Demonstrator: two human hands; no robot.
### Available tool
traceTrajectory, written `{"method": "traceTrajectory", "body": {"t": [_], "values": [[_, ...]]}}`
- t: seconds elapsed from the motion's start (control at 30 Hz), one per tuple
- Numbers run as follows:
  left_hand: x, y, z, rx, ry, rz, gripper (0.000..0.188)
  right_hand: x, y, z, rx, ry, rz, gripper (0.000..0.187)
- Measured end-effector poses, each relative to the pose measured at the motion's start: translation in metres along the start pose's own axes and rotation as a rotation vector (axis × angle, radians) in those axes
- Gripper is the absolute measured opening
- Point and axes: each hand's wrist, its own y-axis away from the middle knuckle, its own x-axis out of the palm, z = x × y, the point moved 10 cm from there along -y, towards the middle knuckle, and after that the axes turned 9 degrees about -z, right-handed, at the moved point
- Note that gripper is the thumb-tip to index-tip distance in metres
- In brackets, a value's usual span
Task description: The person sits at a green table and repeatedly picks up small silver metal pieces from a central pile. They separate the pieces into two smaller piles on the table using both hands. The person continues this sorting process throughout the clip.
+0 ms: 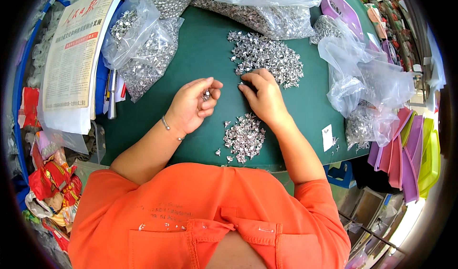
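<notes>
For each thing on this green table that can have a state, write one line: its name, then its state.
left hand: fingers curled, pinching small silver pieces
right hand: palm down, fingertips at the big pile's edge
big pile of silver pieces: loose, spread out
small pile: loose, near the table edge
clear bag: open, part full
newspaper: folded, lying flat

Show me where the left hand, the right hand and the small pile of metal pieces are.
left hand point(193, 107), head view, palm.
right hand point(263, 97), head view, back of hand.
small pile of metal pieces point(244, 137), head view, middle of pile.
</notes>
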Motion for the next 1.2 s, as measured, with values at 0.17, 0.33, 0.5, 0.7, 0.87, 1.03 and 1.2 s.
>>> {"method": "traceTrajectory", "body": {"t": [0.17, 0.33, 0.5, 0.7, 0.87, 1.03, 1.2], "values": [[-0.002, -0.001, -0.002, 0.040, 0.001, -0.019, 0.021, 0.004, 0.008, -0.013, 0.173, -0.218, 0.080, 0.018], [-0.004, 0.000, -0.003, 0.048, 0.030, -0.026, 0.020, -0.015, 0.018, -0.006, 0.179, -0.432, -0.089, 0.031], [-0.004, -0.003, -0.003, 0.053, 0.032, -0.043, 0.020, -0.029, 0.010, 0.009, 0.095, -0.469, 0.068, 0.016], [-0.007, -0.002, -0.005, 0.065, 0.056, -0.041, 0.019, -0.009, 0.010, 0.033, -0.062, -0.452, 0.626, 0.012], [-0.003, -0.003, -0.003, 0.044, 0.043, -0.034, 0.019, 0.003, -0.010, 0.025, -0.257, -0.040, 0.111, 0.033], [-0.003, -0.002, -0.005, 0.058, 0.052, -0.030, 0.018, 0.000, -0.007, 0.014, -0.182, -0.031, 0.081, 0.038], [-0.006, -0.002, -0.005, 0.056, 0.068, -0.034, 0.018, -0.030, -0.002, -0.021, 0.092, -0.132, -0.054, 0.022]]}}
